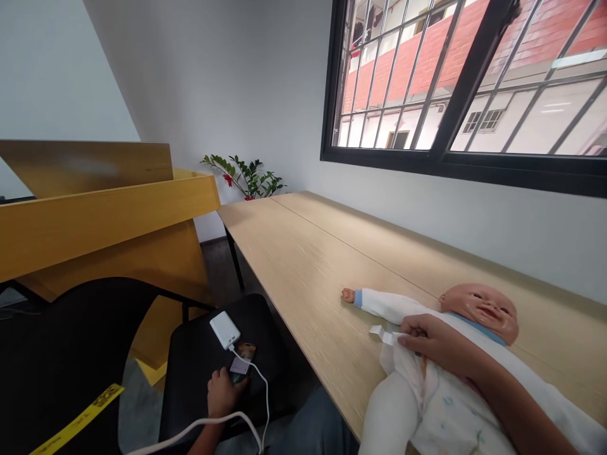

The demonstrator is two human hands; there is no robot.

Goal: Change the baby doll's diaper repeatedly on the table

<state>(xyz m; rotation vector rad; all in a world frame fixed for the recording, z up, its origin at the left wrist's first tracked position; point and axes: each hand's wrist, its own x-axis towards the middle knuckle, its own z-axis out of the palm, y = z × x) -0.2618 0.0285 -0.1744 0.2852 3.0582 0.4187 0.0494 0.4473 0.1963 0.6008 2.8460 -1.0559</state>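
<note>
A baby doll (478, 309) in white clothes lies on its back on the wooden table (303, 265), one arm stretched left. My right hand (434, 344) rests on its belly, fingers pinched on the diaper (403, 363) near a white tab (382, 333). Down at the left, my left hand (222, 392) reaches onto a black chair seat (199, 366), fingers curled on a phone (241, 360). A white power bank (224, 329) lies beside the phone, joined by a white cable (258, 379).
A second black chair back (61, 354) with a yellow strip stands at lower left. A yellow wooden desk (104, 215) is behind it. A potted plant (246, 177) sits in the far corner, and a barred window (455, 82) runs along the wall.
</note>
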